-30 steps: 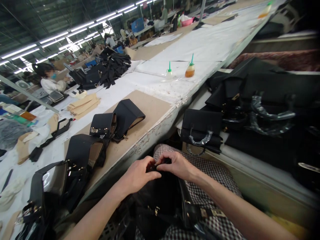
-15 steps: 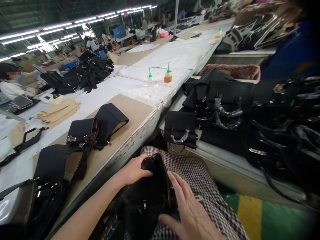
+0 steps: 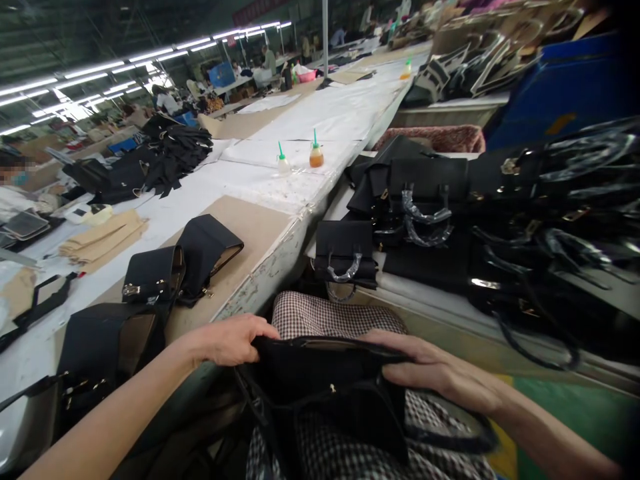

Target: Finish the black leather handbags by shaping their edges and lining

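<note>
A black handbag (image 3: 325, 373) rests on my lap, over a checked black-and-white cloth (image 3: 310, 313). Its mouth gapes toward me, with a small gold fitting (image 3: 333, 388) near the middle. My left hand (image 3: 235, 340) pinches the left end of the rim, fingers curled over it. At the right end, my right hand (image 3: 425, 363) grips the rim between thumb and fingers, the thumb on my side. A dark handle (image 3: 455, 440) hangs out below my right hand. The bag's lower part is dark and hard to make out.
Black bag bodies (image 3: 150, 273) lie on the long worktable (image 3: 260, 180) to my left. Two small bottles with green nozzles, one amber (image 3: 317, 157), stand farther along it. Many black handbags with wrapped handles (image 3: 425, 213) crowd the right bench. A person (image 3: 20, 193) sits far left.
The bag has turned and its mouth is stretched wider from side to side. My left hand has shifted to its left end, my right hand to its right end. The view has swung slightly right.
</note>
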Available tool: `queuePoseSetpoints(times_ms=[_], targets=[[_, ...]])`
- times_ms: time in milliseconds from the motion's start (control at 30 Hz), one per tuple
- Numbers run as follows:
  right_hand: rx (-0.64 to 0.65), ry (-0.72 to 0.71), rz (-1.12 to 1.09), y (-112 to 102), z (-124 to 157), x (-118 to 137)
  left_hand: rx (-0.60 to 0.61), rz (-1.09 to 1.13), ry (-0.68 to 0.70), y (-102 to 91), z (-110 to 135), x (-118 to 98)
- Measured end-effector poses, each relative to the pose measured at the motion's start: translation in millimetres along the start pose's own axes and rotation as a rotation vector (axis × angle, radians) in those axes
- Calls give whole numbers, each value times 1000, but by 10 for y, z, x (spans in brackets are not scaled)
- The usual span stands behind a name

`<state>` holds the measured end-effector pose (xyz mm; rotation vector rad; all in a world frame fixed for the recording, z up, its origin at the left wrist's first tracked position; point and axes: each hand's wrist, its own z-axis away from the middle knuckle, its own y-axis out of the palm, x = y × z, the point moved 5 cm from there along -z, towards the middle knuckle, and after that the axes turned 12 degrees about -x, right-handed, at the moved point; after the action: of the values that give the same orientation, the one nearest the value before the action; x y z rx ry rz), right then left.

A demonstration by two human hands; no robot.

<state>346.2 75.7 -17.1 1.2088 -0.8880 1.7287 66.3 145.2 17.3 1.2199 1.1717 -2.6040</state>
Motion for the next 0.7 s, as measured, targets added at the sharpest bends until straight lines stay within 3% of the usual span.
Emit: queuePoseSetpoints(times_ms=[100, 267, 500, 600, 700], targets=[[87, -48, -13, 18, -146, -146, -28, 99, -104, 145, -88, 45], [86, -83, -14, -28, -206, -233, -65, 435, -164, 263, -244, 9], [-76, -15, 109, 58, -306, -264, -56, 377, -97, 270, -376, -34], [-208, -120, 117, 71, -310, -292, -32, 372, -101, 291, -401, 16], [-339, -315, 216, 69, -254, -272, -12, 389, -113, 310, -414, 72]])
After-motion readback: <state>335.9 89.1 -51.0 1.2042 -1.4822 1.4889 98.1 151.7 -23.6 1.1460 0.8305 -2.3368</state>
